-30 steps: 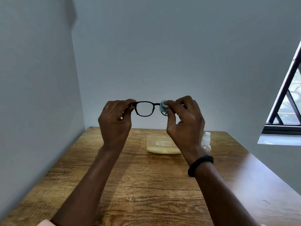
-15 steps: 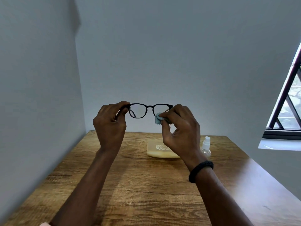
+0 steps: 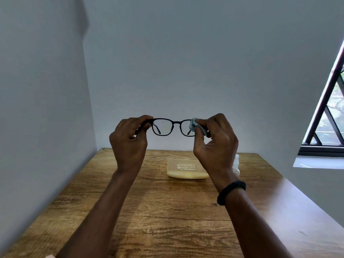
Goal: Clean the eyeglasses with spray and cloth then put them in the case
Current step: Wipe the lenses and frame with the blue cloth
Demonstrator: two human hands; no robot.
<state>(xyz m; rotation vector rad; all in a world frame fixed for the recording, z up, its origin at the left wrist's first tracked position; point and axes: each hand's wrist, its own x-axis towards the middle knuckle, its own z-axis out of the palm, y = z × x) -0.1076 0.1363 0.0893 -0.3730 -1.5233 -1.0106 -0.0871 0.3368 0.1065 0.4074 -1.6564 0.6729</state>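
Observation:
Black-framed eyeglasses (image 3: 174,122) are held up in the air above the wooden table (image 3: 167,211). My left hand (image 3: 128,144) pinches the frame's left end at the hinge. My right hand (image 3: 216,144) presses a small light-blue cloth (image 3: 193,124) against the right lens, thumb and fingers closed on it. Behind my hands a pale yellow glasses case (image 3: 184,169) lies shut on the table. A small clear spray bottle (image 3: 236,164) stands just right of the case, mostly hidden by my right wrist.
A grey wall runs close along the table's left side and another behind its far edge. A window with dark bars (image 3: 327,116) is at the right. A black band (image 3: 230,191) circles my right wrist.
The cloth in my right hand has moved from the lower inner edge of the right lens up to its upper outer corner. Both hands and the glasses sit slightly higher and more level.

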